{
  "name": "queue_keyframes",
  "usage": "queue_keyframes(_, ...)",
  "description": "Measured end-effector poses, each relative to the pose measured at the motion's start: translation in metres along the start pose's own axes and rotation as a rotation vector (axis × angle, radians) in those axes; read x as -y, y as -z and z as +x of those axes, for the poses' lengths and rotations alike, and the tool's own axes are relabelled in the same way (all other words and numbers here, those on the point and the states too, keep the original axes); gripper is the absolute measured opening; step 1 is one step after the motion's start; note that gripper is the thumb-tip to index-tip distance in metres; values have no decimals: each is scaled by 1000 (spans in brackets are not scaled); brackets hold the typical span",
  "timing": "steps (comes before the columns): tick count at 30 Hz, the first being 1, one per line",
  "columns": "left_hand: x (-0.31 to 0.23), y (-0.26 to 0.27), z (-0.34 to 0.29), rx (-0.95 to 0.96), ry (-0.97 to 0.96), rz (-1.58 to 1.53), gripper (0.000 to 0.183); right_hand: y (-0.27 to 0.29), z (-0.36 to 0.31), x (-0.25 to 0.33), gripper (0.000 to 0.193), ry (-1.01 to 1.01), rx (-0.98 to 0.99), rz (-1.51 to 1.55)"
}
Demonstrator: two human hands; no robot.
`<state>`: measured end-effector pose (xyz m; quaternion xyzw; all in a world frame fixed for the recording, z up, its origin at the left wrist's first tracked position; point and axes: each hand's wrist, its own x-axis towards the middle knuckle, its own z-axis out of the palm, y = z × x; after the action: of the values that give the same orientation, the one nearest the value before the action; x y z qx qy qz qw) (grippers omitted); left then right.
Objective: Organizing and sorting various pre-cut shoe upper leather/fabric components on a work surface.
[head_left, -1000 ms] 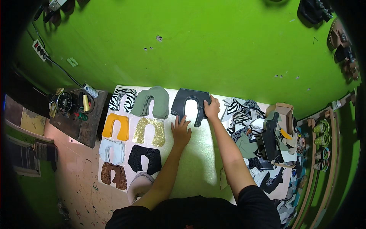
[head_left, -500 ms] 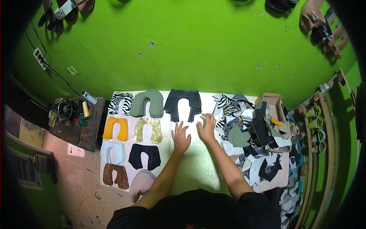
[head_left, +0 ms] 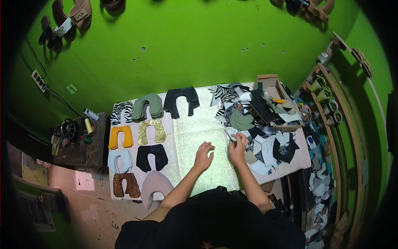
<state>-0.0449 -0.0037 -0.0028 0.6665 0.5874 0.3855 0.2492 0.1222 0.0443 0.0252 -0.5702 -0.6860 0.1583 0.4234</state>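
Green wall at twelve o'clock. Left hand: fingers spread, empty. Right hand: fingers around slim tool, likely light, stiff; best held mid-shaft.

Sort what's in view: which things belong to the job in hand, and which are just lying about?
Likely the job:
right hand
slim tool it holds
left hand, empty
table
U-shaped pieces

Seemingly lying about:
white spool
power strip
green sandals

Hands have drawn back from the black pieces; the right hand now holds a slim tool
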Motion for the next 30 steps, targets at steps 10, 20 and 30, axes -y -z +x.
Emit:
queue_keyframes(10,-43,-50,18,167,180,-317,36,80,21,-43,31,-58,-192,-54)
queue_keyframes(20,-76,-123,27,92,202,-147,51,129,96,-71,52,-8,-45,-265)
queue_keyframes(30,-88,-143,44,-36,313,36,47,130,140,-91,14,113,-79,-278)
